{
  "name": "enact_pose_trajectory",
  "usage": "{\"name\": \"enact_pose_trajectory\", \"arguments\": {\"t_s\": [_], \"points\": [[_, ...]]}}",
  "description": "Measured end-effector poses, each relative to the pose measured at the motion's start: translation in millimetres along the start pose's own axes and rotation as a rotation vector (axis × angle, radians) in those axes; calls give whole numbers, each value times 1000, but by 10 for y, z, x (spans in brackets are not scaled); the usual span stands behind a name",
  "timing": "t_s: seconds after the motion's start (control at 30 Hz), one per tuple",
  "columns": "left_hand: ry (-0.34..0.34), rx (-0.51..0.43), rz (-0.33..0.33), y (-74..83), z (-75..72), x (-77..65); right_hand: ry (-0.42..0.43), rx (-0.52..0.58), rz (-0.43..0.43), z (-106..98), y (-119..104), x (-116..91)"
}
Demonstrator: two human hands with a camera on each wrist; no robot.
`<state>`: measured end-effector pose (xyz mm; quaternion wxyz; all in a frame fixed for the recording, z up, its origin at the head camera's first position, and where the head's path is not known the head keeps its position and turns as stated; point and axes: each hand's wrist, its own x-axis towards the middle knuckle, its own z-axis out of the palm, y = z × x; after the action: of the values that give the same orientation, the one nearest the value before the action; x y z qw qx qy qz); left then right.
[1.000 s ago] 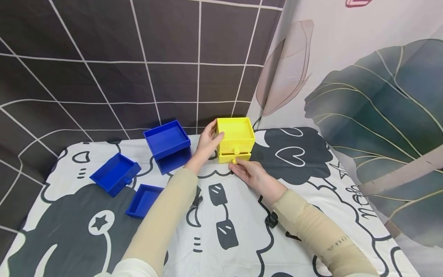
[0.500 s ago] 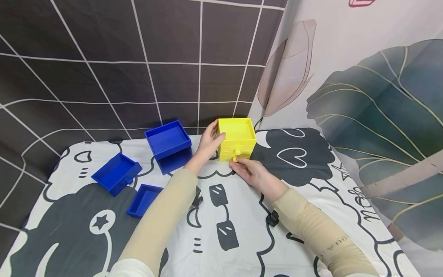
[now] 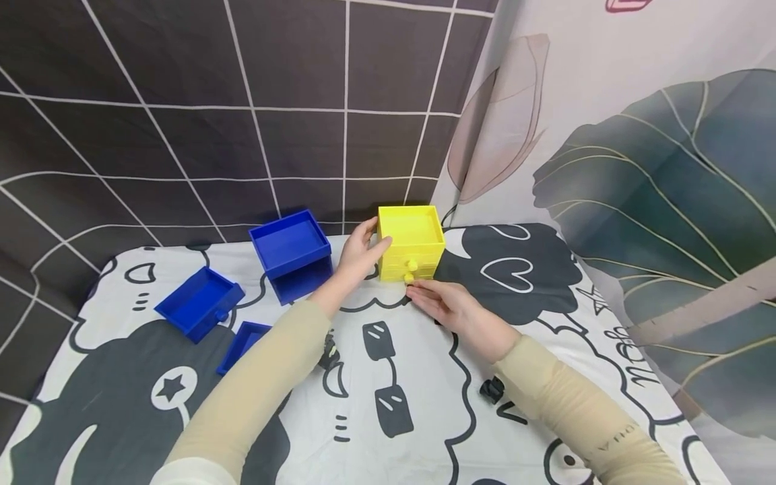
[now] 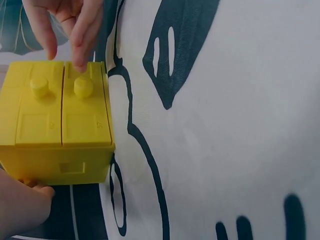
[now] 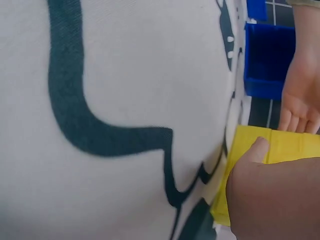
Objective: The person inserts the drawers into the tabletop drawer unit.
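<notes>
A small yellow drawer cabinet (image 3: 411, 229) with a shallow tray top stands upright near the dark wall. Its two drawers sit flush in the front, the upper knob (image 3: 412, 265) above the lower knob (image 3: 409, 277). My left hand (image 3: 356, 261) rests against the cabinet's left side, its thumb at the upper left edge and its fingers extended toward the back. My right hand (image 3: 447, 306) is beside the lower knob with fingers fairly straight. In the left wrist view, the right fingertips (image 4: 80, 64) are near the lower drawer's far edge, off its knob (image 4: 83, 87).
To the left stands a blue cabinet (image 3: 291, 244) with an open front. Two loose blue drawers lie before it: one with a knob (image 3: 199, 303), the other (image 3: 241, 345) partly behind my left forearm. The patterned cloth (image 3: 424, 404) covers the surface; a dark gridded wall covering (image 3: 291, 148) rises behind.
The lower yellow drawer, slightly out a second ago, has slid in flush. My right fingers have come off its knob and moved slightly right. My left forearm has shifted a little left.
</notes>
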<state>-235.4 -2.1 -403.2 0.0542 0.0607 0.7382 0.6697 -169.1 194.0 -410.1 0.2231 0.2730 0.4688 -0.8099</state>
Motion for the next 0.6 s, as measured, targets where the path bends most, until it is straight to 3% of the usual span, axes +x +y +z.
{"name": "enact_pose_trajectory", "arguments": {"t_s": [0.4,0.6], "points": [[-131,67,-17,112,-219,-266,-108,-58,-47,68,-166,-219],[-164,61,-16,185,-355,-432,-112,-133,-57,170,-230,-331]]}}
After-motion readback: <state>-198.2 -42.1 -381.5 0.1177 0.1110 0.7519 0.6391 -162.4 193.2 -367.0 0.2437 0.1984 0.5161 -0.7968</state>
